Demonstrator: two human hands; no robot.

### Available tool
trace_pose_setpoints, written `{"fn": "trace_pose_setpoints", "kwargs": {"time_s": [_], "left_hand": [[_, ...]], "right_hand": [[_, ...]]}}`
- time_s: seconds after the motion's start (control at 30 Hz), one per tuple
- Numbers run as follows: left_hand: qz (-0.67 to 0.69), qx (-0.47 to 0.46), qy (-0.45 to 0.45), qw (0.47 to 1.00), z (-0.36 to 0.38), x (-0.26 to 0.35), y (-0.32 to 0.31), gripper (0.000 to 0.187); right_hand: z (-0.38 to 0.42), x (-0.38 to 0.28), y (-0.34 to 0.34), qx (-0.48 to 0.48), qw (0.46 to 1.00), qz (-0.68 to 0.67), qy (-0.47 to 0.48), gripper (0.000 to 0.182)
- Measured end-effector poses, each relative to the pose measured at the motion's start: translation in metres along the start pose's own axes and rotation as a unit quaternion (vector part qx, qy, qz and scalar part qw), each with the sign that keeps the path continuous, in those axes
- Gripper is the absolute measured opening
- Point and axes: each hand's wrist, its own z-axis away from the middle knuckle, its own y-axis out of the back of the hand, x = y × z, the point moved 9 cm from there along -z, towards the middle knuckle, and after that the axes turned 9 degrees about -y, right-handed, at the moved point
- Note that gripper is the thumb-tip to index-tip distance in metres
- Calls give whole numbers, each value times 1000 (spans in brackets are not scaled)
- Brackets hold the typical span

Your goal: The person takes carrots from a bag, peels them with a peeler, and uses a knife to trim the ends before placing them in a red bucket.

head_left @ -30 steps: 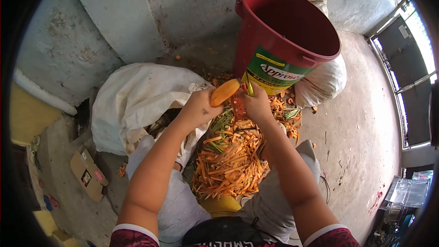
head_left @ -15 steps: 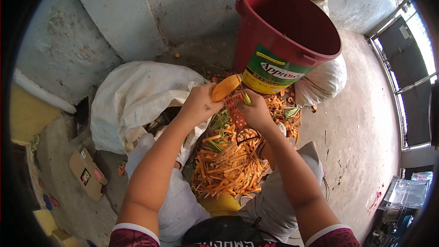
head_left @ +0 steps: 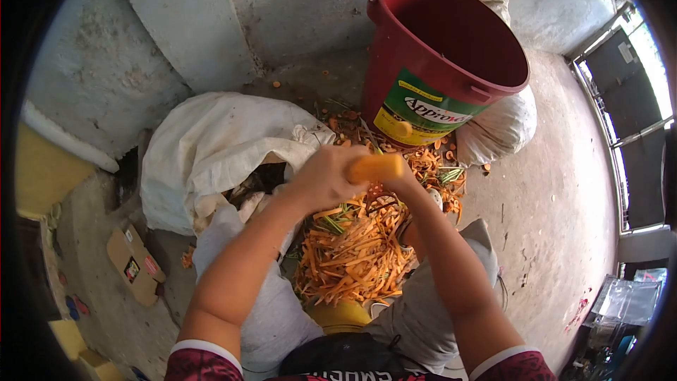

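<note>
My left hand (head_left: pixel 328 180) is closed around a thick peeled carrot (head_left: pixel 375 168), smeared by motion, its blunt end pointing right. Just behind the carrot is my right hand (head_left: pixel 403 178), largely hidden. Its closed fingers keep a red perforated hand tool (head_left: pixel 376 189), of which only a little shows below the carrot. A small round orange piece (head_left: pixel 403 129) appears in the air before the bucket's label. Under both hands spreads a heap of orange peelings (head_left: pixel 352 257), mixed with green stalks (head_left: pixel 331 222).
A large dark red bucket (head_left: pixel 384 49) stands ahead. A white sack (head_left: pixel 190 148) gapes at the left, and another full sack (head_left: pixel 504 130) leans behind the bucket. Flattened cardboard (head_left: pixel 134 264) lies on the floor to the left. Carrot scraps (head_left: pixel 427 162) lie by the bucket's base.
Both hands have come down and slightly right. The carrot has swung from slanting up to nearly level, and a small orange piece now shows in the air near the bucket.
</note>
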Motion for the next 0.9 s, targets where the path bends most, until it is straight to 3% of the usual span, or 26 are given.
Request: {"fn": "trace_pose_setpoints", "kwargs": {"time_s": [0.03,0.07,0.2,0.3,0.33,0.4,0.47,0.67,0.77,0.9], "left_hand": [[-19,3,-61,998,-2,21,-6,19],[-48,12,-60,997,1,8,-15,24],[-22,0,76,997,5,-50,-21,43],[269,-33,216,938,13,-60,-33,39],[318,-18,186,930,11,-55,-33,37],[339,-23,218,915,13,-45,-30,40],[357,-31,238,903,17,-42,-29,42],[362,-42,197,910,16,-45,-29,42],[358,-44,180,915,15,-46,-26,42],[346,-97,206,910,20,-49,-22,41]], "right_hand": [[0,6,-10,-12,998,54,39,33],[1,11,-21,-26,990,112,80,34],[2,16,-19,-24,992,48,-112,35],[-10,31,0,31,974,-100,-201,33],[-10,35,11,54,957,-183,-220,28],[-9,18,53,194,939,-255,-123,22],[3,0,91,281,918,-262,-98,18],[16,-27,132,328,829,-452,16,15],[16,-46,116,159,837,-524,-11,14],[6,-63,58,-157,861,-483,-26,20]]}}
